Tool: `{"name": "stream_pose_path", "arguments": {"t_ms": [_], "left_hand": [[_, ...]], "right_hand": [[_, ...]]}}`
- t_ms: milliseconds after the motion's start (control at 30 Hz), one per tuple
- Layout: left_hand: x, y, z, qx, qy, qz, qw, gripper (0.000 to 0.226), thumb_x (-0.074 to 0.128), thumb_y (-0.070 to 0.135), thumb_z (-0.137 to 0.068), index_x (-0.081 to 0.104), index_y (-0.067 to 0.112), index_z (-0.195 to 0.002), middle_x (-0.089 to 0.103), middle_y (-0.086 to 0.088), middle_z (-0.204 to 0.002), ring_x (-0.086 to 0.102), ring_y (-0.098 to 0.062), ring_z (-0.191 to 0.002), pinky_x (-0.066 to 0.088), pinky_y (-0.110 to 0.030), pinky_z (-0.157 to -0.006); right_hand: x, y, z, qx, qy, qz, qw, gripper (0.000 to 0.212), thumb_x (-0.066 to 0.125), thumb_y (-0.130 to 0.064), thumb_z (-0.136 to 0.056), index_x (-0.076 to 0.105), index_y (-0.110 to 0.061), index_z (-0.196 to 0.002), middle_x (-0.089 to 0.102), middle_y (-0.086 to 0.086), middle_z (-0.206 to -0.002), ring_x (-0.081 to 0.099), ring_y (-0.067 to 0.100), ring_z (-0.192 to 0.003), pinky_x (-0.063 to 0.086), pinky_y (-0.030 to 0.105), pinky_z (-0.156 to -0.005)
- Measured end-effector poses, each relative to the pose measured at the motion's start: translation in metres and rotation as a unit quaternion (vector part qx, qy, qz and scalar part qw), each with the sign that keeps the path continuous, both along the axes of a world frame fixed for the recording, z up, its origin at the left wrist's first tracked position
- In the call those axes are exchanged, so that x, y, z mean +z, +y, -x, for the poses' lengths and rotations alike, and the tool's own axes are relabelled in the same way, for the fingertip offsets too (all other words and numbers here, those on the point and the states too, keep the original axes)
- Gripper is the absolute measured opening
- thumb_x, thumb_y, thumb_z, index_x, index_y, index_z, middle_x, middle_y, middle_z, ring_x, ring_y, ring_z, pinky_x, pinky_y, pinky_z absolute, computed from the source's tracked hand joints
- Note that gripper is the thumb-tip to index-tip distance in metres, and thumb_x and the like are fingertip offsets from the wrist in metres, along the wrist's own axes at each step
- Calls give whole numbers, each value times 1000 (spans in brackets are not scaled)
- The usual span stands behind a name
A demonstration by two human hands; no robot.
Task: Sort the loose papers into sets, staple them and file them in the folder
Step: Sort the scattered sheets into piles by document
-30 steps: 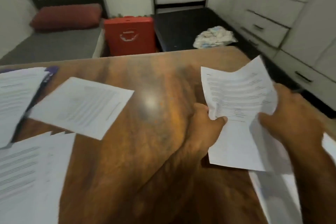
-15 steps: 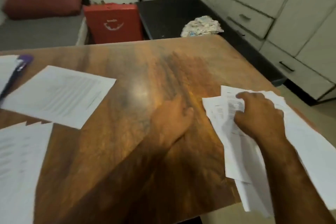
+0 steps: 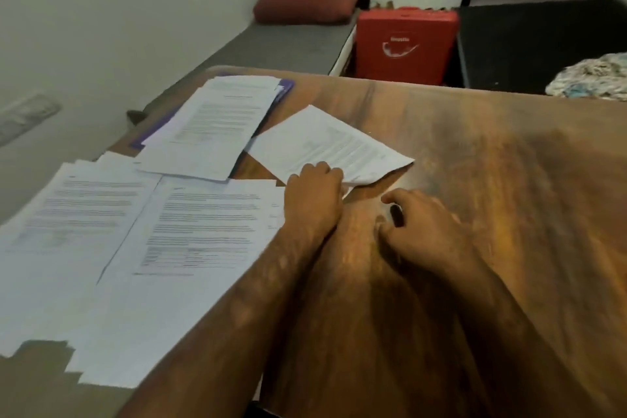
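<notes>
Thin white printed sheet [image 3: 325, 142], left hand [image 3: 314, 195] pinching its near edge; right hand [image 3: 424, 227] apart, curled (hold unclear), on glossy wood table [image 3: 509, 163].

Pinching the near edge of a loose sheet [image 3: 325, 142] with the left hand [image 3: 314, 193] at centre; resting the right hand [image 3: 424, 224], fingers curled, on the wooden worktop [image 3: 492, 163] just at 3 o'clock. Toward 8 o'clock, spread printed papers [image 3: 135, 231]; at 11, a stack [image 3: 217, 125] over a purple folder [image 3: 286, 86].
</notes>
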State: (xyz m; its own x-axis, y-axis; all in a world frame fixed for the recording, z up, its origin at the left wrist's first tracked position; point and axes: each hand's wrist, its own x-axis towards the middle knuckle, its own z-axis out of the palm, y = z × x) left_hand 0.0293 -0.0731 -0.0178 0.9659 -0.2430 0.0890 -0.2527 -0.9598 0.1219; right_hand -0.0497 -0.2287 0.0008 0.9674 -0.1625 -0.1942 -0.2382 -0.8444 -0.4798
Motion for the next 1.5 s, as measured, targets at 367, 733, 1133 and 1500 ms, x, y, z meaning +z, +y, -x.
{"name": "stream_pose_path", "arguments": {"t_ms": [367,733,1133,1500], "left_hand": [[140,-33,43,15,157,651,742,30,59,44,-102,65,18,-116,72,3,-99,74,-17,-85,65,-34,-69],[140,225,82,225,-5,344,912,21,53,40,-101,65,24,-106,68,0,-103,65,-22,-97,55,-48,-95],[16,288,138,194,97,-3,976,49,37,60,-103,57,21,-124,57,1,-116,58,-16,-102,50,-33,-82],[7,235,143,108,92,-108,984,70,18,70,-100,44,19,-142,42,-4,-147,40,-22,-134,37,-42,-115]], "right_hand": [[53,22,6,-107,-230,-308,917,27,70,-41,-94,57,-45,-117,61,-28,-102,65,7,-97,55,26,-86],[78,137,23,-24,-82,-616,783,28,65,-1,-98,70,-19,-118,80,3,-105,79,25,-90,63,44,-76],[-18,195,28,4,-97,-150,984,36,70,-41,-93,62,-27,-125,68,-10,-115,65,15,-96,51,31,-72],[-61,150,36,-50,-74,86,992,79,39,-86,-74,47,-21,-118,61,7,-116,60,25,-98,52,39,-81]]}}
